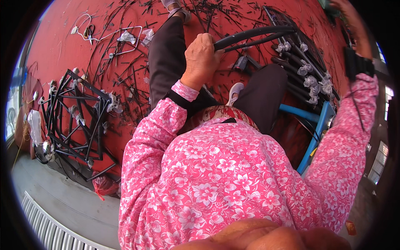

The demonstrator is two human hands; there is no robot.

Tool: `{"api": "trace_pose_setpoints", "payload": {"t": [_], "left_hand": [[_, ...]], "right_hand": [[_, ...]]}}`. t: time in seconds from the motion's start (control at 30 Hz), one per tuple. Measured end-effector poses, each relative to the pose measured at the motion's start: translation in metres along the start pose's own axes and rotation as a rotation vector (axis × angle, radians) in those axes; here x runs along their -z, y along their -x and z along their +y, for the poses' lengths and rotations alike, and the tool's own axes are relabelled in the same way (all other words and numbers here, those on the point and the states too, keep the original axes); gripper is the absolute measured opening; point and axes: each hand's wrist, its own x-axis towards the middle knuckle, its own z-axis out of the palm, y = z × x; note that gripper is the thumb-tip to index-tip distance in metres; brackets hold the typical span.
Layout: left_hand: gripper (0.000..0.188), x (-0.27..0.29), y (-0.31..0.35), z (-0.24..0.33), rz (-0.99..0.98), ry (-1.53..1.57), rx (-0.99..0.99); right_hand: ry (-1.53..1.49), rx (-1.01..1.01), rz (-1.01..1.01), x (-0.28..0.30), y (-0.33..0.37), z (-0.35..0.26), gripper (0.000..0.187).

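From my end of the head view, the left hand is clenched round the near end of a long, curved black tube, knuckles up. A thinner black bar runs just below it, and the two come together at the far end; whether they are one piece I can't tell. The tube lies nearly level above the red floor, its far end over a row of black tubes with clear plastic wrapping on parts of them.

The right hand is raised at the upper right rim, beside a dark green object. Its fingers are cut off by the edge, so I can't say whether it grasps that or is loose.

To handle this well, I'd want the left grip firm and the wrist straight, since holding by one end lets the far end dip or swing. I'd lift it clear of the wrapped tubes before turning it, so nothing snags or scuffs. I'd also mind the blue metal stand near the right arm, and bring the right hand into view before trusting it with any load.
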Motion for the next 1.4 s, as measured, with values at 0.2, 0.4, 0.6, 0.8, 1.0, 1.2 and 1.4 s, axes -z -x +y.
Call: {"api": "trace_pose_setpoints", "payload": {"t": [0.2,0.4,0.6,0.8,1.0,1.2,1.4], "left_hand": [[0.049,-0.001,0.0,0.001,-0.012,0.056,0.083],[0.066,0.005,0.003,-0.002,-0.065,0.194,0.216],[0.078,0.018,0.005,0.0,-0.161,0.281,0.289],[0.076,0.036,0.005,-0.012,-0.302,0.583,0.273],[0.031,0.045,0.0,-0.045,-0.376,1.042,0.532],[0.034,0.033,-0.008,-0.061,-0.449,0.632,0.123],[0.025,0.018,-0.021,-0.068,-0.56,0.377,-0.214]], "right_hand": [[-0.147,0.357,-0.632,-0.227,0.118,-0.007,0.039],[-0.188,0.308,-0.621,-0.28,0.141,-0.002,0.023],[-0.185,0.454,-0.598,-0.281,0.141,0.009,0.021],[-0.142,0.551,-0.586,-0.275,0.144,0.006,0.027],[-0.075,0.638,-0.564,-0.276,0.143,0.002,0.038],[-0.046,0.683,-0.544,-0.277,0.141,-0.005,0.038],[-0.001,0.735,-0.523,-0.264,0.154,-0.006,0.041]]}}
